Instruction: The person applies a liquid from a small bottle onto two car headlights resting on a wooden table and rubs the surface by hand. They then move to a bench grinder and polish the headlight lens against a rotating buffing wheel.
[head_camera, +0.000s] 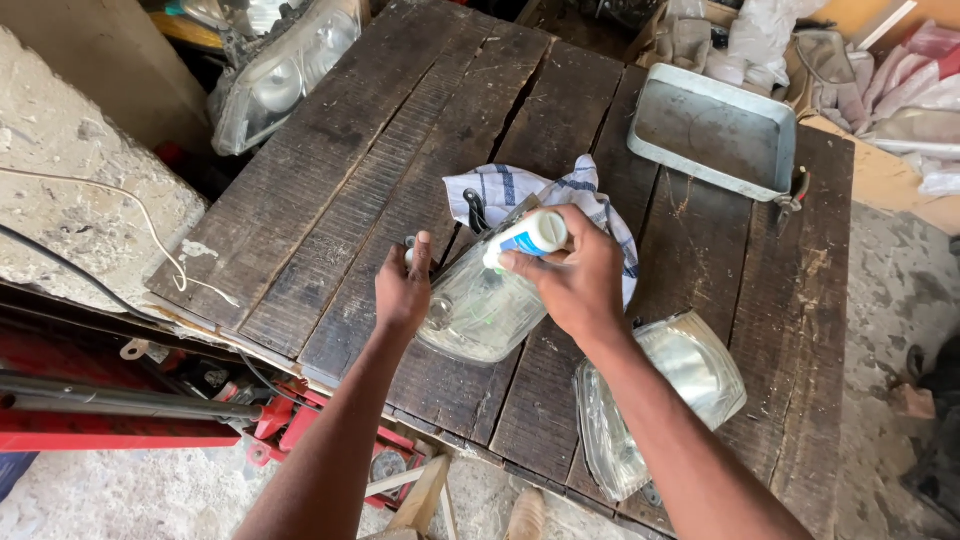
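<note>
A clear headlight lens (480, 305) is steadied on the wooden counter (340, 190) by the left hand (403, 290), closed at its edge. A white tube (527, 238) is gripped above it by the right hand (575, 280) — a striped cloth (500, 188) lies underneath, a second lens (660, 400) and a metal tray (712, 130) nearby.

A dark plank table (330, 190) fills the middle under daylight. Beyond the hands, a metal tray (712, 130) sits at its far corner, with rags (890, 80) heaped behind. Left of the hands stands a rough concrete wall (70, 190); below it, red metal gear (120, 420). Dusty concrete floor (895, 300) lies right.
</note>
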